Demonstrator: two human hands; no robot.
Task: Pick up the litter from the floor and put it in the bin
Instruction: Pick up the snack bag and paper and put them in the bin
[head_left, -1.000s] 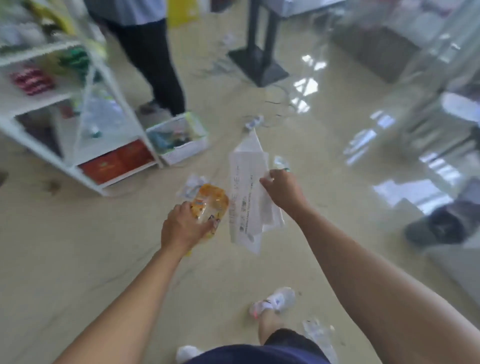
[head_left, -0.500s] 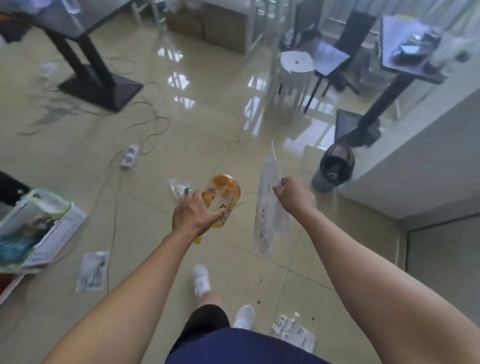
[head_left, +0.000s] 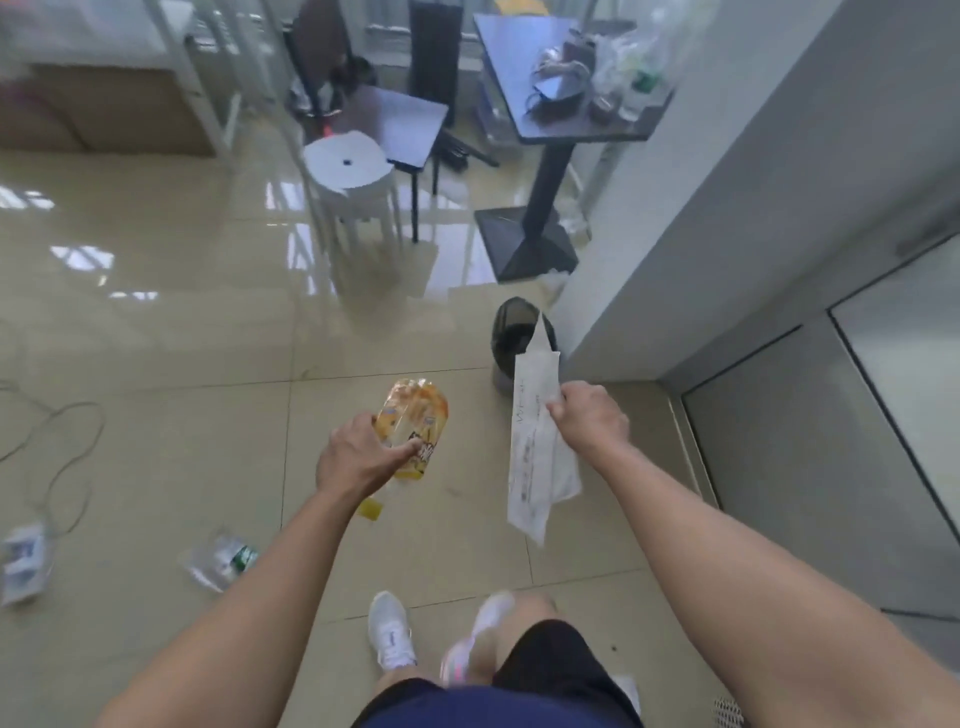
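Observation:
My left hand (head_left: 358, 456) grips an orange plastic bottle (head_left: 415, 422) held out in front of me at mid frame. My right hand (head_left: 589, 418) pinches a white printed paper wrapper (head_left: 535, 457) that hangs down below the fist. A dark round bin (head_left: 511, 332) stands on the tiled floor just beyond the wrapper, against the grey wall corner; the wrapper's tip overlaps its rim. A crushed clear bottle with a green label (head_left: 223, 561) lies on the floor at lower left. A white packet (head_left: 23, 564) lies at the far left edge.
A white stool (head_left: 350, 171) and a dark chair (head_left: 405, 130) stand ahead. A black pedestal table (head_left: 550, 124) with clutter stands right of them, its base (head_left: 524, 244) near the bin. A grey wall (head_left: 727, 208) runs along the right. Cables (head_left: 62, 441) trail at left.
The view has swung right and moved forward. The bin is now closer, straight ahead of my right hand. Both hands keep hold of the bottle and the wrapper.

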